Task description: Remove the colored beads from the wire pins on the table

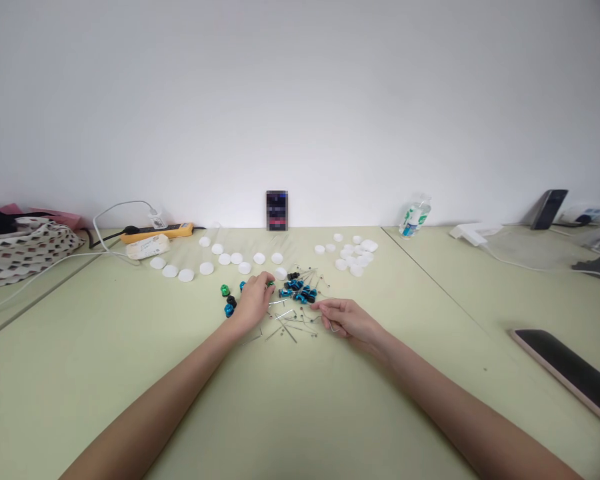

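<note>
My left hand (255, 298) is closed, its fingertips pinching a small shiny green part (271, 284). My right hand (346, 318) is closed around a thin bent metal rod (334, 327), which looks like a hex key. Between the hands lies a pile of blue and black cylindrical parts (300, 289), some with thin metal stems. In front of that pile, thin metal rods (287, 331) and small bits of hardware are scattered. Left of my left hand stand a green knob-like part (225, 290), a black one (231, 301) and a blue one (229, 310).
Clear tubes with white caps (207, 268) lie in a row at the back; loose white caps (357, 258) cluster right. A phone (277, 211) leans on the wall. Around these are a power strip (173, 231), a bottle (415, 217), cables and a dark flat device (570, 373).
</note>
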### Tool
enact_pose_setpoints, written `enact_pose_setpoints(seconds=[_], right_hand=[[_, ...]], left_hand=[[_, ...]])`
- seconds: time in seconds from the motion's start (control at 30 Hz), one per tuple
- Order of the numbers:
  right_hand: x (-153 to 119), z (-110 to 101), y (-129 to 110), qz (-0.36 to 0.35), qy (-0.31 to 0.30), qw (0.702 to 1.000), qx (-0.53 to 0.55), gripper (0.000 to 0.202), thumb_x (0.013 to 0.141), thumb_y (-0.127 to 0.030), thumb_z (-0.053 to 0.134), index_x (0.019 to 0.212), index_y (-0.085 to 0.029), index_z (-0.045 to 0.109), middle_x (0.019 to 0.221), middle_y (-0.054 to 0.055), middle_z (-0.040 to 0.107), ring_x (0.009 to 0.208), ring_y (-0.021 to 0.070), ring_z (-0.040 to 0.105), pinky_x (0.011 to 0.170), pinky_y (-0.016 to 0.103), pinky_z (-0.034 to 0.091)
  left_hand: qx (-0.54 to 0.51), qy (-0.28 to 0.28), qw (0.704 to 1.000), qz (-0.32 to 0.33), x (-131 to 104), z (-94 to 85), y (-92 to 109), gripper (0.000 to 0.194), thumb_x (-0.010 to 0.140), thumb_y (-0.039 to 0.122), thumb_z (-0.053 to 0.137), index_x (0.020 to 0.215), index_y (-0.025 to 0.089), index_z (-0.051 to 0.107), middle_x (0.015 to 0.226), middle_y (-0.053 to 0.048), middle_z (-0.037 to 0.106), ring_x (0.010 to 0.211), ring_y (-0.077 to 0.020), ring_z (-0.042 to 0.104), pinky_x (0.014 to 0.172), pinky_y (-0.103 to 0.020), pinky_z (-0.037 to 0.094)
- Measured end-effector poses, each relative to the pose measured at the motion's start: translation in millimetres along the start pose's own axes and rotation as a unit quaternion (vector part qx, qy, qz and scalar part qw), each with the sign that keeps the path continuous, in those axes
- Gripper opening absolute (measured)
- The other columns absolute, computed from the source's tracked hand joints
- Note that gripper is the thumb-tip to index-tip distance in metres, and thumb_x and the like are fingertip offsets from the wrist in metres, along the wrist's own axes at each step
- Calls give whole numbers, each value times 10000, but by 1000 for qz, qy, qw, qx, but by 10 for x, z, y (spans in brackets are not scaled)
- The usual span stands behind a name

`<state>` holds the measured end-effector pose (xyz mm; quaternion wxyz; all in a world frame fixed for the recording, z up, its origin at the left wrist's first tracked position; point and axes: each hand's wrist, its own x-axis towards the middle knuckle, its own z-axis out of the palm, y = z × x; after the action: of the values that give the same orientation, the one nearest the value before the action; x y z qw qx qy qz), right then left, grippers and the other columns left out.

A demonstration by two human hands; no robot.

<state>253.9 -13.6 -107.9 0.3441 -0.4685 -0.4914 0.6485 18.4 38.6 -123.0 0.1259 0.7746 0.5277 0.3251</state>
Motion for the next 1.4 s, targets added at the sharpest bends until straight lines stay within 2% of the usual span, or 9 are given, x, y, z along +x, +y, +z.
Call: enact_pose_setpoints(seconds=[0.2, 0.33, 0.43, 0.57, 0.67, 0.87, 1.0, 1.17, 1.4], right_hand=[[-22, 37, -20, 4, 9, 1000, -22, 288, 775, -399, 557, 946, -167, 558, 494, -67, 445, 339, 30, 299, 350, 182, 122], [-40, 83, -9, 21, 42, 998, -50, 291, 764, -419, 566, 938, -203, 477, 459, -83, 466, 294, 48, 315, 308, 170, 139], [-47, 114, 4, -6, 73, 993, -92, 327, 739, -468, 590, 861, -206, 438, 449, -70, 511, 284, 61, 340, 294, 168, 170], [-31, 121, 21, -54, 68, 988, -125, 345, 716, -483, 616, 742, -174, 465, 500, -26, 566, 322, 41, 348, 335, 170, 243], [-8, 104, 36, -80, 45, 990, -108, 340, 725, -479, 606, 763, -151, 523, 594, 3, 597, 372, 38, 383, 371, 175, 283], [-6, 85, 10, -95, -21, 995, -40, 385, 744, -453, 606, 1009, -182, 541, 918, 68, 629, 503, 77, 538, 446, 210, 405], [-16, 88, -17, -101, -37, 994, -10, 439, 729, -473, 625, 1031, -166, 541, 774, 39, 618, 500, 92, 546, 461, 222, 418], [-43, 116, -41, -97, -44, 994, -10, 382, 763, -501, 577, 917, -152, 551, 593, -5, 568, 397, 64, 441, 389, 192, 309], [-75, 148, -77, -86, -51, 995, 11, 296, 777, -439, 568, 886, -168, 522, 515, -22, 559, 353, 51, 332, 379, 192, 196]], left_hand=[[29, -5, 999, 21, -22, -17, 61, 154, 875, 216, 390, 945, 212, 526, 913, -53, 581, 885, -210, 494, 770, -346, 398], [95, 5, 991, 90, -58, -15, 148, 196, 886, 279, 403, 1001, 224, 552, 1068, -63, 563, 1000, -233, 431, 804, -370, 351], [149, -6, 978, 144, -80, 14, 171, 220, 871, 295, 447, 1045, 219, 558, 1107, -76, 552, 1047, -251, 398, 816, -392, 322], [163, -11, 977, 140, -79, 39, 143, 188, 866, 263, 462, 999, 208, 582, 1040, -83, 596, 1052, -271, 389, 812, -416, 293], [144, -12, 981, 126, -68, 20, 130, 159, 869, 239, 455, 955, 209, 585, 974, -73, 632, 1043, -268, 398, 818, -425, 275], [67, 22, 994, 86, -56, -36, 227, 191, 894, 253, 400, 966, 196, 567, 951, -66, 632, 1050, -238, 421, 860, -416, 267], [-30, -15, 998, 45, -88, -44, 405, 210, 893, 282, 401, 967, 199, 578, 942, -51, 631, 1008, -213, 473, 870, -399, 298], [-115, -88, 988, 47, -155, -60, 604, 269, 902, 299, 362, 891, 222, 620, 882, -22, 662, 957, -201, 507, 874, -376, 337], [-140, -106, 983, 50, -186, -53, 638, 315, 910, 317, 331, 868, 220, 627, 858, -23, 665, 911, -196, 514, 797, -343, 363]])
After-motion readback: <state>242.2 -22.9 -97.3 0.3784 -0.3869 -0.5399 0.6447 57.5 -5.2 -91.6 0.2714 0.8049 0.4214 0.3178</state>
